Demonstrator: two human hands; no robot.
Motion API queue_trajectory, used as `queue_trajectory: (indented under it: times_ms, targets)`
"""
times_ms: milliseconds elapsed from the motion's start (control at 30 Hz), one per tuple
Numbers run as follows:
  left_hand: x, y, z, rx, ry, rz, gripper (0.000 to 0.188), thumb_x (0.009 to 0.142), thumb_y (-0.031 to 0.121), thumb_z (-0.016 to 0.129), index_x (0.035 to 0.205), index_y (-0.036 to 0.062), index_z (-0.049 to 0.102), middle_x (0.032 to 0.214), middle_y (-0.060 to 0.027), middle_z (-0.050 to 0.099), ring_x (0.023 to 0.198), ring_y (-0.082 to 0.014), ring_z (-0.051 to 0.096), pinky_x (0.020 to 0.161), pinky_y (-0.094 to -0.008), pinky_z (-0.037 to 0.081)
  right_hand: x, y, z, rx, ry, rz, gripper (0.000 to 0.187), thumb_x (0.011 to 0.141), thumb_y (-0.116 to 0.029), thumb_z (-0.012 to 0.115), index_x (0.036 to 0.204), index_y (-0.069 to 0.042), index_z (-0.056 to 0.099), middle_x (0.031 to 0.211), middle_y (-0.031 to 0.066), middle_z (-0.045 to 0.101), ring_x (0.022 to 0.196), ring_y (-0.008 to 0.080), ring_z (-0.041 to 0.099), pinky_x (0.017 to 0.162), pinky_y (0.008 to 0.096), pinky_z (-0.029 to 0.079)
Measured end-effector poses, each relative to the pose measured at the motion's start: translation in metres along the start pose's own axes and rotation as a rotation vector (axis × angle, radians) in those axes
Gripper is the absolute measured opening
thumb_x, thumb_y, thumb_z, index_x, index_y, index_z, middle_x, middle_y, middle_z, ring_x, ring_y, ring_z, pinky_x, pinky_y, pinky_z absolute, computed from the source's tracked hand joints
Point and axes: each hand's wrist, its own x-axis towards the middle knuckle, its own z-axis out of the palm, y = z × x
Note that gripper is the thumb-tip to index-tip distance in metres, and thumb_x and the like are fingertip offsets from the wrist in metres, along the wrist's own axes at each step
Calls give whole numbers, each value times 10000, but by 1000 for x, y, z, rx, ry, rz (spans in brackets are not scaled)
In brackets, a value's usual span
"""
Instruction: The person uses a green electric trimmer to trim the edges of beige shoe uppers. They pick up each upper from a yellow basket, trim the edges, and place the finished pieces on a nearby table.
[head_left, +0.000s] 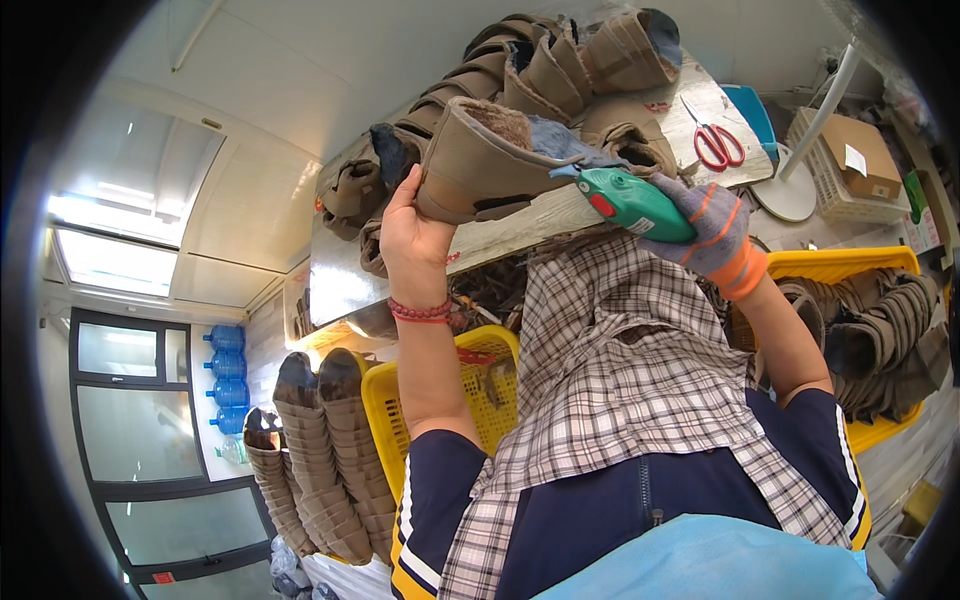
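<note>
My bare left hand (415,235) grips the back end of a brown shoe upper (465,165) with a fuzzy fur lining, raised over the front edge of the table. My right hand (715,232), in a grey and orange glove, is wrapped round a green handheld electric cutter (632,203) with a red button. The cutter's blue-grey tip meets the edge of the upper where grey-blue fur sticks out. Whether the blade is touching the fur I cannot tell.
More brown shoe uppers (545,80) are piled on the table (560,218), with red-handled scissors (718,145) at its right. A yellow basket of stacked uppers (850,262) stands right; another yellow basket (497,400) and tall stacks of uppers (340,460) stand left.
</note>
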Motion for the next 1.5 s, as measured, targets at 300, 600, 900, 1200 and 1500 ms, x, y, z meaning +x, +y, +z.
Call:
queue_trajectory:
  times_ms: [300,600,900,1200,1500]
  targets:
    - [-39,-46,13,161,-196,355,350,948,84,489,1281,-21,472,1321,-135,516,1228,-263,483,1069,-428,360,11,-23,7,179,36,49,647,619,-339,842,1151,-50,615,743,110,645,618,270,625,583,342,499]
    - [-51,-68,-4,431,-424,646,422,931,15,515,1343,43,433,1335,-88,502,1222,-219,480,1058,-393,366,15,-43,11,490,-75,291,651,644,-320,844,1176,-41,594,881,148,684,756,259,683,680,311,535]
    - [-44,-77,-38,834,-416,814,365,883,-18,600,1240,7,529,1243,-65,563,1108,-190,549,963,-329,415,23,-55,8,797,-129,529,620,706,-248,829,1216,-20,560,931,72,686,790,82,634,712,239,531]
    - [-50,-71,-46,1787,-489,1115,177,771,-11,656,946,10,657,1125,-168,580,1086,-384,519,992,-469,359,25,-49,9,898,-126,688,594,739,-271,811,1203,5,562,926,59,670,780,78,605,694,229,513]
    - [-53,-72,-63,2170,-656,1170,240,708,-13,619,940,16,675,1199,-200,545,1241,-456,385,1042,-606,235,22,-39,11,956,-133,785,566,751,-291,802,1169,16,576,929,59,671,800,86,608,702,239,513]
